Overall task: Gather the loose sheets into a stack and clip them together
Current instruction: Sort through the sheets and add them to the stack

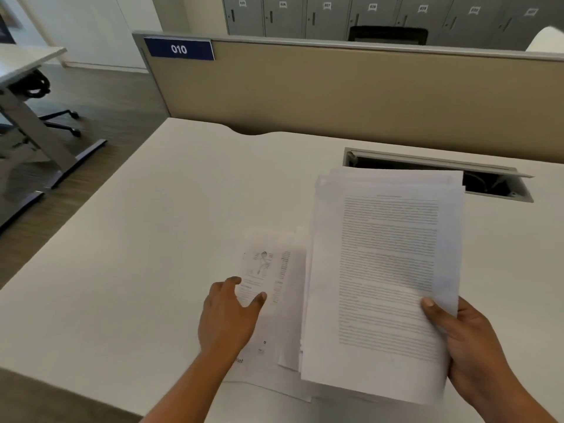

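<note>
1. The right hand has the stack of sheets by its near right corner. The thumb is curled over the top page in a firm pinch, and the fingers are hidden underneath.
2. The stack is held over the table. Its edges are ragged along the top and left side, and the top page is packed with dense printed text.
3. On the other side, the left hand lies on the loose sheets with fingers straight and thumb spread wide. It presses down and grips nothing.
4. The loose sheets lie flat on the table just left of the held stack, and their right edge disappears under it. The top one shows a small figure and faint print.
5. Behind the stack, a cable hatch is set into the tabletop. Its lid is tipped up and it is dark inside.
6. A tan partition runs along the back of the table, carrying a blue sign that reads 010. Grey lockers line the wall beyond.
7. At far left, a wheeled chair base stands on the wooden floor.
</note>
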Demonstrator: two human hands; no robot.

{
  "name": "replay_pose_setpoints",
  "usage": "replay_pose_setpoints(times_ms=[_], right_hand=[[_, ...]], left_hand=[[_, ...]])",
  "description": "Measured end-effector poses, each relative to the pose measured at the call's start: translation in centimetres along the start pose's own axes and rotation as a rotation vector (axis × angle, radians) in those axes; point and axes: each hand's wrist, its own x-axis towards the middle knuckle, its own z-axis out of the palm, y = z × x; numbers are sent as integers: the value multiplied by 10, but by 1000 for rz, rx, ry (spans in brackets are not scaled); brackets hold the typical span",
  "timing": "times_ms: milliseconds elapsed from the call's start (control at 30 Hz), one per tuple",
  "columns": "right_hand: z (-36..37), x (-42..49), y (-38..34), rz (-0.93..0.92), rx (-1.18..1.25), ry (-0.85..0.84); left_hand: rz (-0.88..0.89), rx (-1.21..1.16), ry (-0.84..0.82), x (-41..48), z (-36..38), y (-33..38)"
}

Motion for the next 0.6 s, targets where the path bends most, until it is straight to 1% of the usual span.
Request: replay_pose_setpoints(times_ms=[133,200,233,400,500,600], right_hand=[[-10,1,-1,1,-2,32],[-13,1,-1,6,-1,44],[-14,1,-1,6,-1,49],[-18,-1,2,6,11,59],[-17,-2,4,10,20,56],[-16,-3,5,9,24,51]], left_hand=[[-50,300,-61,2,1,-16],[-49,355,-66,1,4,-18],[-48,338,-64,0,6,-19],[-141,-30,-68,-1,6,-16],[-143,-217,-69,3,5,-16],[-186,-412,-83,5,5,-19]])
